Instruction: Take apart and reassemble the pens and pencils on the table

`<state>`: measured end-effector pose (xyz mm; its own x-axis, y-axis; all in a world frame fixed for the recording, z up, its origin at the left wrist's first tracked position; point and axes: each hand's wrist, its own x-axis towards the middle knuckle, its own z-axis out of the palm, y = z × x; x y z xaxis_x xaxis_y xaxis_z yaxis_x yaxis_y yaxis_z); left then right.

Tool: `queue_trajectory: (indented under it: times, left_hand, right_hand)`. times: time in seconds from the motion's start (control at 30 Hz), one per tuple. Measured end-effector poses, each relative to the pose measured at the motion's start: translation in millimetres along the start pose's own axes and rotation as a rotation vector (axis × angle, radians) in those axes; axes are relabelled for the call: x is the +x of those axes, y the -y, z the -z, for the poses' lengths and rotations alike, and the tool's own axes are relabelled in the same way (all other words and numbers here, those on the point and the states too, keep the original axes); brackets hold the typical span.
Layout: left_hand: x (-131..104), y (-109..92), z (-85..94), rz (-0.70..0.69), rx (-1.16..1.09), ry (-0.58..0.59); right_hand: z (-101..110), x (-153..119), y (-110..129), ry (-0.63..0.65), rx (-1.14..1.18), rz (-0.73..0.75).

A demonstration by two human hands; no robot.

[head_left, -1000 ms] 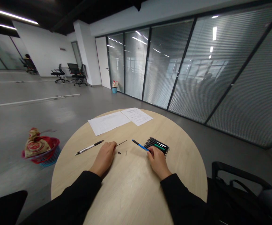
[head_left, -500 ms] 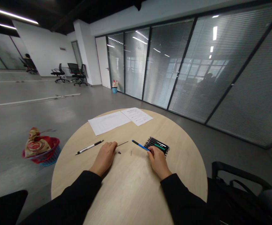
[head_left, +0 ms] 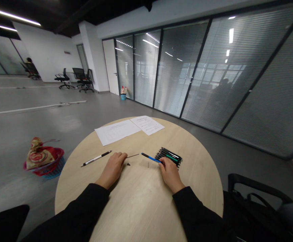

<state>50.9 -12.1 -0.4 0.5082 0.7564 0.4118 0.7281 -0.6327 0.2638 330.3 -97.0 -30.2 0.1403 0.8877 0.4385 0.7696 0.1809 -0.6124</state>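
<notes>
My left hand [head_left: 113, 168] pinches a thin dark pen refill [head_left: 133, 156], its free end pointing right. Between the fingers of my right hand [head_left: 170, 171] is a blue pen barrel [head_left: 150, 157] with a dark grip, pointing left toward the refill; a small gap separates the two. A small dark cone-shaped pen tip [head_left: 128, 164] lies on the wood beside my left fingers. The little spring [head_left: 148, 165] rests on the tabletop between my hands. Just beyond my right hand is a row of several black pens [head_left: 171, 152], one with a green part.
On the round wooden table [head_left: 136, 208] a white-and-black pen [head_left: 96, 158] lies at left. Two printed sheets [head_left: 118, 131] cover the far edge. A basket with a bag [head_left: 44, 161] stands on the floor at left, and a black chair [head_left: 257, 191] at right.
The spring on the table has shifted to the right. The blue barrel's front end has dipped slightly and moved a little left; the refill has shifted marginally right.
</notes>
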Motion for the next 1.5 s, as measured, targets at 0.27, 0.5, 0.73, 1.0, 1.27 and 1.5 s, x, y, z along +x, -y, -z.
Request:
queue_trajectory:
  times: [0.27, 0.5, 0.73, 1.0, 1.27, 1.5]
  left_hand:
    - [2.1, 4.0, 6.5, 0.001, -0.195, -0.044]
    - [1.8, 5.7, 4.5, 0.016, -0.286, -0.062]
    - [-0.3, -19.9, -2.4, 0.077, -0.481, 0.029]
    - [-0.6, -22.9, -4.0, 0.118, -0.526, -0.031]
    - [0.0, -23.5, -4.3, 0.138, -0.427, -0.028]
    - [-1.2, -8.2, -17.5, 0.194, -0.322, -0.069]
  right_hand:
    - [-4.0, -0.5, -7.7, 0.069, -0.042, 0.017]
    - [-4.1, -1.9, -2.4, 0.149, -0.093, 0.013]
    - [-5.2, -2.6, 7.5, 0.181, -0.108, 0.029]
    - [-7.6, -1.9, 8.0, 0.134, -0.094, 0.064]
    - [-9.4, -2.4, 8.2, 0.145, -0.088, 0.067]
    - [-12.9, -1.9, 10.6, 0.165, -0.028, 0.065]
